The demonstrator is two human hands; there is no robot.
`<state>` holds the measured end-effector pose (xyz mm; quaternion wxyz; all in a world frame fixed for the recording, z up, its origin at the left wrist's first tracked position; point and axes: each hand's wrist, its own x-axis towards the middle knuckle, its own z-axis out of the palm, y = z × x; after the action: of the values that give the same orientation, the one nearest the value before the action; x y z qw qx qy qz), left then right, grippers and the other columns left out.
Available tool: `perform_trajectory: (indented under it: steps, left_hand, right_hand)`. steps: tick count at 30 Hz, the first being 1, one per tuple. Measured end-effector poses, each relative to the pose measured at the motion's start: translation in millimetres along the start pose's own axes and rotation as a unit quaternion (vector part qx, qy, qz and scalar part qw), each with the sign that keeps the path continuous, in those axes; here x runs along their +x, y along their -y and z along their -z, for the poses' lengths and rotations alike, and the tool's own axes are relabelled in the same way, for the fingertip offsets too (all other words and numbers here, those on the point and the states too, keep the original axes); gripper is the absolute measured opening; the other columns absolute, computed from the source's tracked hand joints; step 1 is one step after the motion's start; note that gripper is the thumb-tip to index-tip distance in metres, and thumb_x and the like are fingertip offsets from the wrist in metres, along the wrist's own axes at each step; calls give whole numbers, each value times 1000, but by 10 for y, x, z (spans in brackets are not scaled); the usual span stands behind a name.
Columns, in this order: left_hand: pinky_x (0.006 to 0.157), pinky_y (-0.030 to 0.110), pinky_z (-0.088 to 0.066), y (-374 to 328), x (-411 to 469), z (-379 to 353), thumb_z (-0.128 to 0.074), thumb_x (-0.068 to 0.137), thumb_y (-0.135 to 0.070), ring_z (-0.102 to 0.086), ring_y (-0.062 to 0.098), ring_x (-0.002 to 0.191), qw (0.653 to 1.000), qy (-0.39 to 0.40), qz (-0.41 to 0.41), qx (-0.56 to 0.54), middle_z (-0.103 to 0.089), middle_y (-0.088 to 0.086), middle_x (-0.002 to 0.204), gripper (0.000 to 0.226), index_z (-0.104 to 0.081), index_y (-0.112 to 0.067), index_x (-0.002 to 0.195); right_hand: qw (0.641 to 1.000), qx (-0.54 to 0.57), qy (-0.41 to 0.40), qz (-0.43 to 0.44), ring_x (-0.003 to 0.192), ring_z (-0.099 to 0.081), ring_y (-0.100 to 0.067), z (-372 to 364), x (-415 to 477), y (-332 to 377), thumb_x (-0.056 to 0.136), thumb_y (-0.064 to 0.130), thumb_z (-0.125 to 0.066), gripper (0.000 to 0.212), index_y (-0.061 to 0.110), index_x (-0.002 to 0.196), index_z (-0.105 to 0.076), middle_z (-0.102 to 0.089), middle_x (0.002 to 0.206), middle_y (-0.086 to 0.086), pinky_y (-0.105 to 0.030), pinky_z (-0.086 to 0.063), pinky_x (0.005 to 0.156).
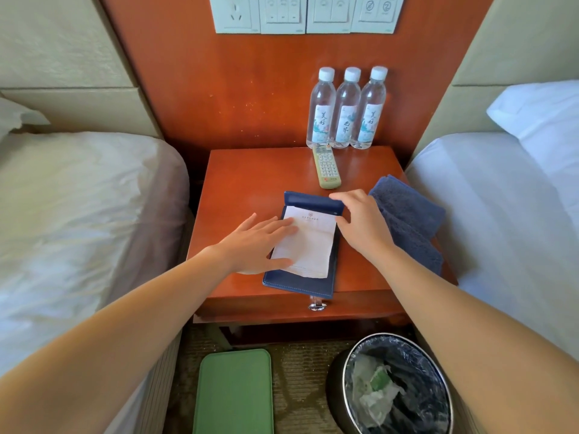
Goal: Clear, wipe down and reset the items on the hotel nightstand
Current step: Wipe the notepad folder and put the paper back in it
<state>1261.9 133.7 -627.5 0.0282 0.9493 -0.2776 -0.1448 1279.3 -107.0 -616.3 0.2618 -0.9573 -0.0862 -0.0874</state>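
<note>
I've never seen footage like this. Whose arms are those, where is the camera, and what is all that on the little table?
No machine here: these are a person's two bare arms, filmed by one wide camera worn on their head, looking forward and down. The single picture shows a wooden nightstand between two beds. At its back stand three water bottles, with a remote control lying in front of them. A folded blue towel lies at the right edge. In the middle is a blue notepad holder with a white sheet. The left hand lies flat on the sheet; the right hand touches the holder's top flap. Neither lifts anything. On the floor stands a lined bin.
</note>
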Motion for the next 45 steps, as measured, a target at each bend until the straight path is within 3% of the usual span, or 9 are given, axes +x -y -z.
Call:
perform_trajectory:
  steps: [19, 22, 25, 28, 31, 35, 39, 43, 45]
  left_hand:
    - [113, 42, -31, -52, -44, 33, -47, 92, -61, -35, 28, 131, 998, -59, 8, -38, -22, 5, 147, 73, -21, -28, 151]
    - [113, 42, -32, -38, -49, 48, -41, 93, -62, -37, 26, 131, 994, -81, 24, -74, -23, 5, 148, 71, -21, -28, 152]
    - [113, 42, -33, -1, -58, 56, -41, 95, -59, -36, 26, 132, 992, -89, 40, -82, -24, 4, 149, 68, -22, -26, 152]
    - [113, 40, -34, 1, -51, 76, -43, 97, -53, -34, 25, 134, 987, -100, 46, -115, -24, 3, 151, 63, -25, -24, 150]
    - [112, 34, -32, -42, -11, 127, -45, 100, -44, -33, 22, 135, 976, -118, 45, -177, -29, 2, 150, 57, -28, -22, 149]
    - [99, 24, -39, -160, 54, 292, -49, 99, -39, -48, 14, 124, 918, -120, 67, -372, -46, 1, 145, 55, -30, -22, 148]
    - [81, 11, -48, -117, 72, 403, -63, 94, -24, -56, 9, 111, 815, -163, 97, -548, -52, 1, 133, 67, -27, -12, 148]
    - [62, 18, -52, 190, -49, 387, -67, 90, -8, -64, 8, 71, 767, -249, 182, -563, -62, 11, 105, 59, -37, -8, 142]
    - [71, 31, -57, 386, -165, 325, -72, 84, -16, -67, 20, 75, 762, -259, 240, -542, -66, 9, 98, 55, -47, -14, 134]
  right_hand:
    - [998, -38, 3, 49, 107, -50, -21, -17, -191, 26, 88, 3, -56, 31, 18, 109, -73, -58, 111, 0, -41, -51, 82]
    - [987, -126, -87, -52, 116, -47, -33, 112, -139, -24, 85, 18, -62, 42, 23, 127, -60, -54, 126, -8, -43, -43, 91]
    - [954, -172, 28, -242, 123, -42, -39, 208, -133, -141, 87, 37, -64, 57, 13, 135, -44, -47, 133, -16, -47, -39, 95]
    - [965, -111, 33, -234, 105, -56, -38, 245, -142, -223, 94, 19, -52, 19, 7, 106, -59, -60, 102, -15, -39, -44, 75]
    - [976, -8, -22, -218, 93, -63, -36, 343, -53, -39, 95, 10, -48, 14, 5, 95, -61, -62, 83, -12, -31, -39, 67]
    - [977, 59, -81, -189, 105, -60, -35, 398, 269, 507, 94, 14, -50, 20, 9, 108, -64, -67, 105, -15, -31, -38, 74]
    - [988, 104, -8, -116, 104, -62, -31, 185, 564, 1078, 92, 20, -54, 24, 14, 113, -65, -68, 108, -12, -29, -39, 74]
    - [975, 181, 115, -66, 87, -56, -19, -124, 611, 1466, 94, 38, -54, 21, 20, 85, -58, -62, 86, 1, -27, -34, 71]
    - [970, 174, 163, -44, 83, -55, -21, -231, 556, 1539, 97, 39, -51, 30, 14, 83, -60, -60, 76, 1, -29, -35, 71]
